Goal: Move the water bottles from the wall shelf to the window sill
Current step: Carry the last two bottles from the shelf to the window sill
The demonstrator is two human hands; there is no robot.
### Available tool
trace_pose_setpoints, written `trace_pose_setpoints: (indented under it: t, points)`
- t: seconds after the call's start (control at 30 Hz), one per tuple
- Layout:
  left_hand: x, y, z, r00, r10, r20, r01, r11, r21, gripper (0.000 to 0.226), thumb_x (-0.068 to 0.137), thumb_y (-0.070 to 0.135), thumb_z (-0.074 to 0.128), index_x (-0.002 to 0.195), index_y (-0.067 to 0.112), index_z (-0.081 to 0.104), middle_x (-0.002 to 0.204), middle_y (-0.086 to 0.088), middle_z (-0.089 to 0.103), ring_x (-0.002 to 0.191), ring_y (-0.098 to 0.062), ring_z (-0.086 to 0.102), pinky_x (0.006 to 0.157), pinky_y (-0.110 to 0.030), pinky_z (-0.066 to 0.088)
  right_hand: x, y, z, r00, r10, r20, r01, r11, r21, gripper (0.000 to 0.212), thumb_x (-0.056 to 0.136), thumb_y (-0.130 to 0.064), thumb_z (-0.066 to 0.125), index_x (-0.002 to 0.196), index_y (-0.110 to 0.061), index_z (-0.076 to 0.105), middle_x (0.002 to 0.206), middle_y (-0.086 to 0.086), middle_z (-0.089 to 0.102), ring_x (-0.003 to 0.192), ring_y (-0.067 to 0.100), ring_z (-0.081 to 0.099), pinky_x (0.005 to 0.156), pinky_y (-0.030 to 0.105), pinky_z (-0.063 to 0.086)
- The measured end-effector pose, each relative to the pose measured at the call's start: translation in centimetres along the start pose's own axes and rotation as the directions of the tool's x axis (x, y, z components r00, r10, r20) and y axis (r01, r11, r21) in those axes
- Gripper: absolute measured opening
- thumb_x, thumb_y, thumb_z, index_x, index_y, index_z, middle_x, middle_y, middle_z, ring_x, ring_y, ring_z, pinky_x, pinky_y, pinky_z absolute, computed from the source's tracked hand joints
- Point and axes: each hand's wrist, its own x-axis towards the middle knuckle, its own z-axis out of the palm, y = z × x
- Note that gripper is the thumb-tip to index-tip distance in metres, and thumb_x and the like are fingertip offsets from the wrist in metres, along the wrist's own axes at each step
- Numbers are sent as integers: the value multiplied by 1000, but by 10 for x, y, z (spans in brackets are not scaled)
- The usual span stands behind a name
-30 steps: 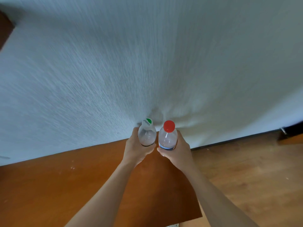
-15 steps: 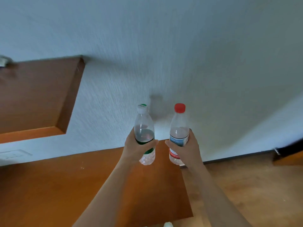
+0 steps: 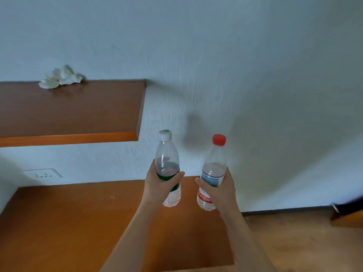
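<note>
**Both bottles in hand, the window sill not in view**

The person holds one water bottle in each hand, in front of the white wall [image 3: 235, 65] and above the orange-brown desk [image 3: 59, 222]. The left hand [image 3: 159, 185] is closed around the green-label bottle [image 3: 167, 167]; its fingers [image 3: 177, 175] wrap the label from the front. The right hand [image 3: 220, 190] is closed around the red-cap bottle [image 3: 214, 171] in the same way, at the blue and red label. Both bottles stand nearly upright, long axis vertical, caps up; the red-cap bottle leans a little to the right. They are side by side, near each other but apart.

Each bottle is clear plastic, closed with its cap, and only partly filled: the water line is near the top of the label, and the upper part is empty.

The wall shelf [image 3: 78, 114] is to the upper left, well apart from both hands. It carries only a crumpled white thing [image 3: 60, 77] at the back, perhaps paper or cloth. No bottle is seen on it, so the pick-up seems done. The window sill does not show, so its direction from the hands cannot be told; the person probably must turn to find it. The half-filled water may slosh, so a steady upright carry is better.
</note>
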Motion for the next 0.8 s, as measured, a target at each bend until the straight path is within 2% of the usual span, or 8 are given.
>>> trace_pose_setpoints:
  t: [0.07, 0.13, 0.23, 0.4, 0.53, 0.67, 0.8]
  points:
    - [-6, -5, -17, 999, -2, -35, 2, 1000, 12, 51, 71, 27, 86, 109, 32, 53, 99, 9, 66, 94, -8, 65, 67, -14, 53, -3, -2, 15, 999, -11, 41, 11, 1000, 6, 65, 72, -25, 88, 123, -31, 47, 108, -15, 60, 96, 6, 62, 70, 9, 50]
    - [-14, -11, -36, 997, -8, -76, 10, 1000, 17, 51, 70, 27, 86, 111, 27, 56, 98, 6, 68, 93, -10, 67, 69, -17, 55, -7, -3, 34, 995, -24, 95, 24, 1000, 1, 64, 72, -27, 87, 121, -32, 47, 106, -18, 60, 94, 4, 61, 66, 6, 50]
    - [-31, -20, -68, 983, 1, -182, 2, 1000, 17, 48, 71, 25, 86, 108, 25, 57, 94, 3, 68, 88, -13, 68, 69, -19, 57, -15, -7, 67, 975, -41, 218, 43, 999, 0, 64, 73, -24, 87, 120, -35, 45, 105, -20, 58, 94, 4, 61, 70, 7, 48]
    - [-68, -32, -121, 925, 8, -380, -5, 1000, 10, 52, 72, 29, 86, 113, 24, 55, 95, -1, 66, 89, -16, 68, 71, -23, 58, -32, -18, 118, 877, -97, 470, 100, 995, 20, 57, 74, -23, 86, 114, -36, 48, 103, -17, 61, 92, 6, 64, 72, 11, 48]
    - [-108, -30, -145, 817, -33, -576, 37, 999, -6, 57, 72, 30, 84, 118, 26, 52, 99, 3, 65, 93, -11, 66, 68, -17, 56, -52, -27, 149, 745, -158, 648, 160, 985, 56, 54, 72, -28, 87, 111, -38, 50, 104, -15, 64, 97, 10, 67, 68, 9, 52]
    - [-161, -36, -164, 673, -74, -736, 103, 995, -6, 60, 72, 32, 85, 121, 25, 52, 101, 3, 65, 95, -16, 66, 74, -20, 59, -84, -32, 178, 582, -209, 786, 188, 975, 120, 64, 65, -51, 83, 120, -37, 54, 107, -13, 67, 102, 7, 68, 75, 13, 56]
    - [-226, -42, -176, 486, -114, -867, 134, 989, -55, 57, 71, 24, 86, 119, 22, 56, 99, 2, 68, 91, -12, 68, 72, -20, 57, -137, -32, 202, 381, -227, 896, 212, 965, 154, 63, 65, -45, 83, 120, -35, 54, 106, -13, 68, 102, -3, 65, 69, 8, 53]
